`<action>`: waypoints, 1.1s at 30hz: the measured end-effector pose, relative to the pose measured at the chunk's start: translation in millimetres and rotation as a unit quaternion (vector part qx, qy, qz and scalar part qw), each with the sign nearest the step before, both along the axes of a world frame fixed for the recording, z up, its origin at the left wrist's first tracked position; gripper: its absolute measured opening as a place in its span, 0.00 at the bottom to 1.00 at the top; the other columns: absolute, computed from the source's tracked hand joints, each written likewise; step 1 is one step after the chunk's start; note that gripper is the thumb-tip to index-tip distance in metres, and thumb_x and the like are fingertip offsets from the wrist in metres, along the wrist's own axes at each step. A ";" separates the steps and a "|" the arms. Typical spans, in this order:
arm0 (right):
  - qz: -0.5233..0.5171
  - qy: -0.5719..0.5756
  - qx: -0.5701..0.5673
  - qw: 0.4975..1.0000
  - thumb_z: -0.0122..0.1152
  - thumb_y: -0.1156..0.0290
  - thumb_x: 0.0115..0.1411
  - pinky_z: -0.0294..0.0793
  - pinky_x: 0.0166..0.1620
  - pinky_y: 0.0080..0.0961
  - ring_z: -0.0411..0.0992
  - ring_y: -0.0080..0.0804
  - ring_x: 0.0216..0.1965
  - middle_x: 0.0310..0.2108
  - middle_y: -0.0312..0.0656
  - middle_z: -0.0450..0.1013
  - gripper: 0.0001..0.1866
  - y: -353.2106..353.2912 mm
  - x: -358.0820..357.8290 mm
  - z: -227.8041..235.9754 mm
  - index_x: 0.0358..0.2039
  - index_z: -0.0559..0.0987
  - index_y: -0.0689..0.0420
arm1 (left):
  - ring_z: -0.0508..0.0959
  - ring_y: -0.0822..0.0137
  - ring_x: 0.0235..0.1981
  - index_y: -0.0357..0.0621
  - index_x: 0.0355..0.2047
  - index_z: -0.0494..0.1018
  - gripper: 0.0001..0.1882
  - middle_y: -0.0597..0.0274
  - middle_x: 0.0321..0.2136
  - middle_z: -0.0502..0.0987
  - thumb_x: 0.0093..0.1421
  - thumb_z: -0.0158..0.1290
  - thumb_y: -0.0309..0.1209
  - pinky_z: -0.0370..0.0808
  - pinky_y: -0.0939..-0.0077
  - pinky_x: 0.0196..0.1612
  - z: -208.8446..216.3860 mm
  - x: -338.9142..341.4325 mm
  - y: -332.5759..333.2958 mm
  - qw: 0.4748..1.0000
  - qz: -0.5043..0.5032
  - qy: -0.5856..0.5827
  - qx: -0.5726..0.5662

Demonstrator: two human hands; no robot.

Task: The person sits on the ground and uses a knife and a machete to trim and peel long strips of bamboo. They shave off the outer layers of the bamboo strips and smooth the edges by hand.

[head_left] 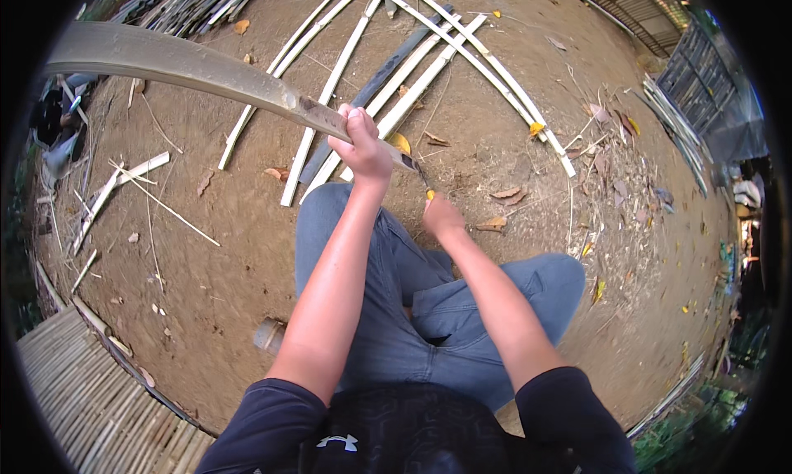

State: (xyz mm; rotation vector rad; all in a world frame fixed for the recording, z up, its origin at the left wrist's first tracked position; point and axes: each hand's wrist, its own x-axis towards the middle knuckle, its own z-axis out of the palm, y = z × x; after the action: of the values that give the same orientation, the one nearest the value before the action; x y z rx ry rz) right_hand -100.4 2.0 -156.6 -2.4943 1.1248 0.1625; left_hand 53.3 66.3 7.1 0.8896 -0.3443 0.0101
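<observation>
Brown dirt ground (206, 259), pale strips (343, 74) far, dry leaves (507, 195) right, slat platform (107, 391) near left, dark panel (714, 78) far right, left hand (363, 148) gripping bamboo (190, 61) slanting far left, right hand (444, 216) closed around yellow-handled tool (430, 195) by its near end.

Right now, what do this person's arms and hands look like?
The left sleeve and right sleeve are short and very dark. Below them, the left forearm and right forearm are bare, with no watch visible. Neither the left hand nor the right hand wears a glove.
</observation>
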 end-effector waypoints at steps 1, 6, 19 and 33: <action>0.001 -0.012 0.007 1.000 0.43 0.57 0.70 0.76 0.33 0.53 0.77 0.61 0.31 0.28 0.60 0.76 0.19 -3.1 2.9 0.0 0.49 0.66 0.61 | 0.51 0.83 0.15 0.49 0.19 0.53 0.16 0.76 0.14 0.54 0.65 0.41 0.30 0.46 0.81 0.18 0.1 1.0 0.1 1.000 -0.001 -0.005 0.007; -0.051 -0.115 0.041 0.991 0.45 0.57 0.69 0.77 0.41 0.51 0.78 0.58 0.37 0.32 0.57 0.78 0.18 10.8 35.1 83.6 0.48 0.67 0.60 | 0.52 0.83 0.15 0.48 0.19 0.54 0.16 0.76 0.14 0.54 0.65 0.42 0.30 0.47 0.80 0.18 -11.0 7.6 13.7 0.999 0.027 -0.005 0.019; -0.040 -0.098 0.017 0.994 0.46 0.58 0.69 0.77 0.42 0.50 0.77 0.58 0.40 0.37 0.59 0.78 0.17 -5.9 15.3 14.1 0.46 0.68 0.60 | 0.50 0.85 0.15 0.50 0.21 0.53 0.16 0.78 0.15 0.54 0.66 0.41 0.29 0.46 0.82 0.17 -0.9 -0.6 -4.4 1.000 -0.016 0.012 0.005; -0.036 0.012 0.084 0.996 0.46 0.57 0.69 0.77 0.43 0.50 0.78 0.57 0.40 0.36 0.60 0.78 0.19 -9.5 -6.3 -1.6 0.50 0.68 0.59 | 0.51 0.84 0.17 0.51 0.21 0.50 0.16 0.77 0.17 0.53 0.66 0.41 0.30 0.46 0.82 0.19 0.4 -2.3 -9.7 0.998 -0.046 -0.016 0.029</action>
State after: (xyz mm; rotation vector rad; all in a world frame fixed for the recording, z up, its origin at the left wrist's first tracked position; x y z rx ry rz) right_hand -106.7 -7.4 -158.3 -2.3067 1.1584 0.2559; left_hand 50.9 56.6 7.6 0.9316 -0.4170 -0.0706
